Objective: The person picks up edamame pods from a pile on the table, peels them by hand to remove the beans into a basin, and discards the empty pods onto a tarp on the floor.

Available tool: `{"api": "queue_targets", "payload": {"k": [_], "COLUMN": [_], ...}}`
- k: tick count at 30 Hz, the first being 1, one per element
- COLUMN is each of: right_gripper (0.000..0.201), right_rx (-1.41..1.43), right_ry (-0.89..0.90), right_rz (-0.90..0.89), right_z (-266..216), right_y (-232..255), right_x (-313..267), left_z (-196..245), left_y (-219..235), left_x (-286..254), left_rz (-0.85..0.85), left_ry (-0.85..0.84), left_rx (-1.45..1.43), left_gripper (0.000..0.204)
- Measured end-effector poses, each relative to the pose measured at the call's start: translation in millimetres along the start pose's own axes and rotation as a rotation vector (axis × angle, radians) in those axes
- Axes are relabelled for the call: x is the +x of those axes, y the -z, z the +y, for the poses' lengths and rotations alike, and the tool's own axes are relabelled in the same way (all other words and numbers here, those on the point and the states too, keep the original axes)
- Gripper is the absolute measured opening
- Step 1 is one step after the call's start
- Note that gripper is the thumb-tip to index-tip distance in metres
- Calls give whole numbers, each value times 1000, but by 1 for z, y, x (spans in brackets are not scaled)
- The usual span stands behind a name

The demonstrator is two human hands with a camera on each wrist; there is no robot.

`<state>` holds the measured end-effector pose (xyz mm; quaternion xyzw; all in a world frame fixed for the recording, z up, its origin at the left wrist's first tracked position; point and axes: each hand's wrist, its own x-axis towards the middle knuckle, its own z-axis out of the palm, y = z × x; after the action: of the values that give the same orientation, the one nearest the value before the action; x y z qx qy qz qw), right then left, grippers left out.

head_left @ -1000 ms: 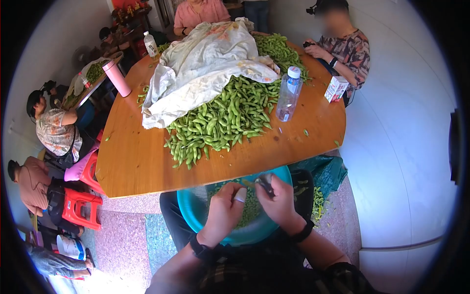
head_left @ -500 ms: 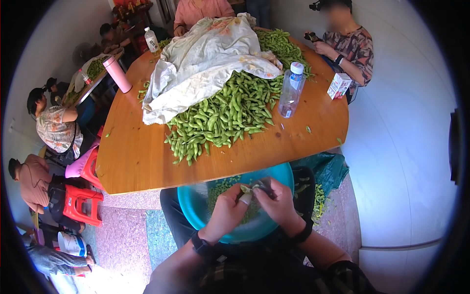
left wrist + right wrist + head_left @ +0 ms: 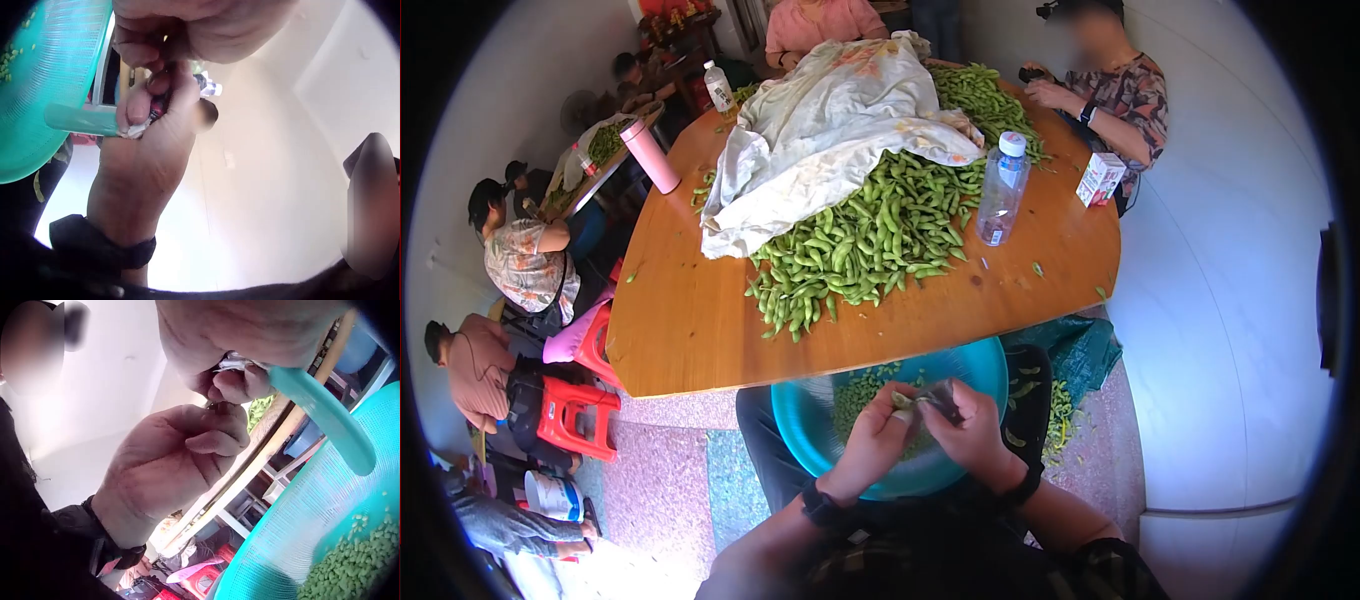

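Both hands meet over a turquoise basin [image 3: 792,425] holding shelled green beans [image 3: 350,569]. The left hand [image 3: 874,440] pinches a green pod [image 3: 902,402] at its fingertips. Against the pod, the right hand [image 3: 978,435] has its fingers curled, with something dark between them. In the right wrist view a turquoise handle [image 3: 331,425] sticks out of the right hand [image 3: 250,331], whose fingertips touch those of the left hand [image 3: 169,450]. The left wrist view shows the same handle [image 3: 81,119]; the tool's working end is hidden by the fingers.
A wooden table [image 3: 700,350] stands just beyond the basin, bearing heaped pods [image 3: 850,260], a white cloth [image 3: 820,130], a clear bottle [image 3: 1003,190], a pink flask [image 3: 650,158] and a small carton [image 3: 1100,180]. Several people sit around. A dark green bag [image 3: 1080,352] lies right of the basin.
The hands were slightly apart one second ago; now their fingertips meet around the pod. The head view has shifted a little, so the table and basin appear farther right.
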<state>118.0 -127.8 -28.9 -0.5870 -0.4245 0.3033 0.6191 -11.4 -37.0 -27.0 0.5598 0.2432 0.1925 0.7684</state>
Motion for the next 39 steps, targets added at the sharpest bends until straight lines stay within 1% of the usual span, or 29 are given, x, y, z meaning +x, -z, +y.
{"api": "queue_targets", "payload": {"k": [2,4,5,7,11,13,17,19,20,22,23,25,26,28,29,31,32,34,38,39], "right_gripper": [7,8,8,8,9,8,9,8,8,12,12,11,11,11,11,13,13,14,11,11], "right_rx": [16,155,157,293,233,131,106,481,481,736,736,888,889,864,862,773,773,563,460,447], "right_ry": [-20,-119,-122,-199,-194,-122,-61,-427,-427,-574,-575,-644,-645,-630,-629,-620,-621,-552,-504,-489], "right_rz": [24,-18,-17,-65,-84,-56,-42,-94,-93,-64,-64,-37,-37,-25,-24,25,27,96,137,145], "right_z": [-8,-17,-15,-7,0,3,5,2,0,-1,-1,1,1,0,-1,0,0,0,-3,-4], "right_y": [2,4,5,8,9,8,8,16,17,18,19,20,19,19,19,16,13,7,-2,-2], "right_x": [1,2,1,0,-5,-7,-7,-5,-3,1,2,4,4,5,6,5,4,1,-2,-3], "left_z": [1,0,0,1,-4,-10,-5,-1,1,3,3,2,0,-2,-2,-1,-2,-6,1,3], "left_y": [1,4,5,6,9,13,16,15,14,13,10,2,2,1,0,-4,-5,-5,-6,-5], "left_x": [1,0,-1,0,-2,-2,-1,-1,0,1,1,2,3,7,7,6,7,8,6,6], "left_rz": [-25,-92,-92,-74,-66,-103,-143,-152,-153,-92,-91,-40,-40,110,107,212,211,207,144,109], "left_ry": [-8,-46,-42,75,111,80,98,108,109,135,135,-63,-62,-21,-22,-165,-163,-244,-226,-103], "left_rx": [-29,-21,-21,-147,-136,-122,-199,-215,-215,-145,-145,147,147,166,165,523,523,615,620,462], "left_gripper": [15,14,14,15,18,18,16,16,16,17,17,19,19,16,16,10,10,13,13,13]}}
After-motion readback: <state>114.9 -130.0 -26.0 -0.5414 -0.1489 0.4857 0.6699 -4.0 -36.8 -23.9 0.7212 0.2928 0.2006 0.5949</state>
